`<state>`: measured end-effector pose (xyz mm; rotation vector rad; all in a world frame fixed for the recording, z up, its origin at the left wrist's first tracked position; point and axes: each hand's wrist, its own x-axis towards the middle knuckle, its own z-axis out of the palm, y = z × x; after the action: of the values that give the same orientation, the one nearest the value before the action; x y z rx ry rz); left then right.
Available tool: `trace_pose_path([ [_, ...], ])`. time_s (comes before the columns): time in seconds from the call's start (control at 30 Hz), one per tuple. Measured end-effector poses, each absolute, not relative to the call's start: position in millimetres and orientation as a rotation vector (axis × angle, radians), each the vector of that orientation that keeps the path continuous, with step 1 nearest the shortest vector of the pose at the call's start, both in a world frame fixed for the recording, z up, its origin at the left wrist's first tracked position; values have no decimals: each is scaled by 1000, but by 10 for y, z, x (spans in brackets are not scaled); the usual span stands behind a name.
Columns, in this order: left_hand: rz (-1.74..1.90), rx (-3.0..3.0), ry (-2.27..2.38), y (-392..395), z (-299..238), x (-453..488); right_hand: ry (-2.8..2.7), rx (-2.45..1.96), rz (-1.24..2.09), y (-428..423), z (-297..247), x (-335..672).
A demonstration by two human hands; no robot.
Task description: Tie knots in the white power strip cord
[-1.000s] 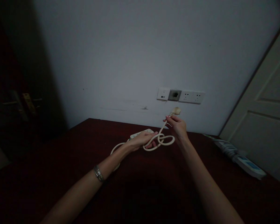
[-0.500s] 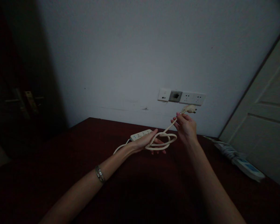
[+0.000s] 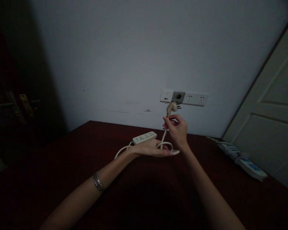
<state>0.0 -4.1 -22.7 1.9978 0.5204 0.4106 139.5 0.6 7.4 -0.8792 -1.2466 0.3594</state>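
Note:
My right hand (image 3: 178, 129) pinches a cream power cord (image 3: 163, 136) just below its plug (image 3: 172, 108). The plug is held upright in front of the wall, its pins pointing right. Looped cord lies in my left hand (image 3: 152, 149), which is closed around it with the thumb across the loops; part of the loops is hidden by the hand. Just behind that hand, a white power strip (image 3: 144, 137) rests on the dark red table (image 3: 105, 131). More cord curves out from the strip's left end, behind my left wrist, which wears a bracelet (image 3: 98, 182).
Wall sockets (image 3: 195, 98) and a grey outlet plate (image 3: 178, 96) are set in the wall above the table. At the right lies a second power strip (image 3: 251, 167) with its cord bundled, near a pale panelled door (image 3: 273, 127). A dark door handle (image 3: 26, 102) shows at far left.
My right hand has moved left with the plug, which has turned more upright. My left hand has rolled over, its thumb now lying across the cord loops.

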Motion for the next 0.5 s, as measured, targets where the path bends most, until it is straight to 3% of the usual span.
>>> trace_pose_path([
  [0.5,485,1706,462,201,-445,29,-1037,-919,416,312,-127,1732],
])
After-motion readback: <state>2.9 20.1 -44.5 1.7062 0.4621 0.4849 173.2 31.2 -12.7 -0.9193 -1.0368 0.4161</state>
